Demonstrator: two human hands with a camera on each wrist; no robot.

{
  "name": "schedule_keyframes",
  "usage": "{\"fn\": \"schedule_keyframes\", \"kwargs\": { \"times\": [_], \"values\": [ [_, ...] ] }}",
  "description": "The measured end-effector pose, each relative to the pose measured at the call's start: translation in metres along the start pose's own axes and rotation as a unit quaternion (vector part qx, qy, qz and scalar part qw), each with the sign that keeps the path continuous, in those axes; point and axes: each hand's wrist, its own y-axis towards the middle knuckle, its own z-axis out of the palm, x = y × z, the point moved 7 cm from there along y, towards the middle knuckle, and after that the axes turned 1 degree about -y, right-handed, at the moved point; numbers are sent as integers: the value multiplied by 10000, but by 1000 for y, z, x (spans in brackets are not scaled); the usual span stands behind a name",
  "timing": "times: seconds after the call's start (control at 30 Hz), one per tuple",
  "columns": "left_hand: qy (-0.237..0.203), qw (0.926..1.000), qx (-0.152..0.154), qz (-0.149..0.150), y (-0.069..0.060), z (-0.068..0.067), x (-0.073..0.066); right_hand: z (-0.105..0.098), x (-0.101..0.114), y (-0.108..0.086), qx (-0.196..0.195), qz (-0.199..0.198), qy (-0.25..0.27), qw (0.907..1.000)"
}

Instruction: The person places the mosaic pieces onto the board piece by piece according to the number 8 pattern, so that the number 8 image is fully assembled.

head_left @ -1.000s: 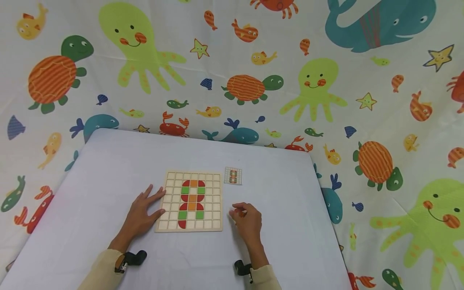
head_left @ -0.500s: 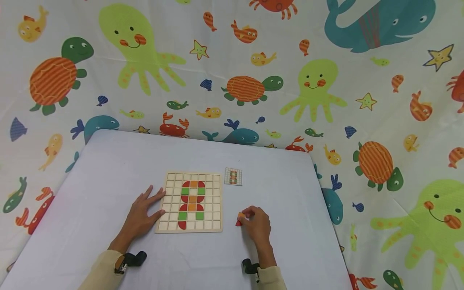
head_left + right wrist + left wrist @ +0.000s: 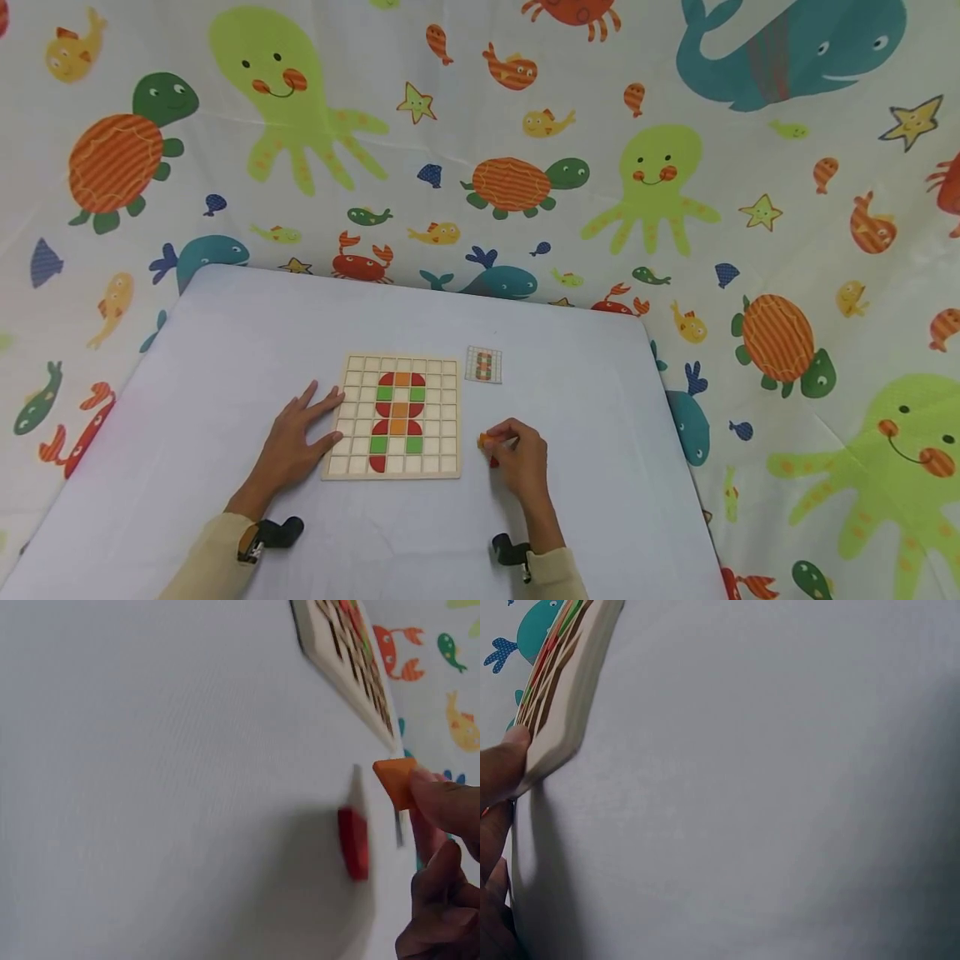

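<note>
A wooden grid board (image 3: pixel 391 477) lies flat on the white table, with red, orange and green tiles set in its middle columns. My left hand (image 3: pixel 288 442) rests at the board's left side, fingers spread and touching its rim; in the left wrist view the thumb (image 3: pixel 506 765) lies on a corner. Right of the board, my right hand (image 3: pixel 522 458) pinches an orange square tile (image 3: pixel 395 782) between thumb and finger. Below that tile, a red piece (image 3: pixel 354 844) lies on the table, mostly covered by the hand in the head view.
Behind the right hand lies a small pattern card (image 3: pixel 483 365), printed with a similar coloured figure on a grid. A curtain (image 3: pixel 450 100) with sea animals hangs at the table's back edge. White cloth (image 3: pixel 600 433) covers the table.
My right hand moved right, away from the board, then a little back left and now holds up the orange tile. The left hand and the board have stayed put.
</note>
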Motion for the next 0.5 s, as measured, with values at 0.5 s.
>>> {"fn": "schedule_keyframes", "kwargs": {
  "times": [0.5],
  "values": [
    [27,10000,39,-25,1,-1,0,67,52,-34,1057,-347,642,9917]
  ]
}}
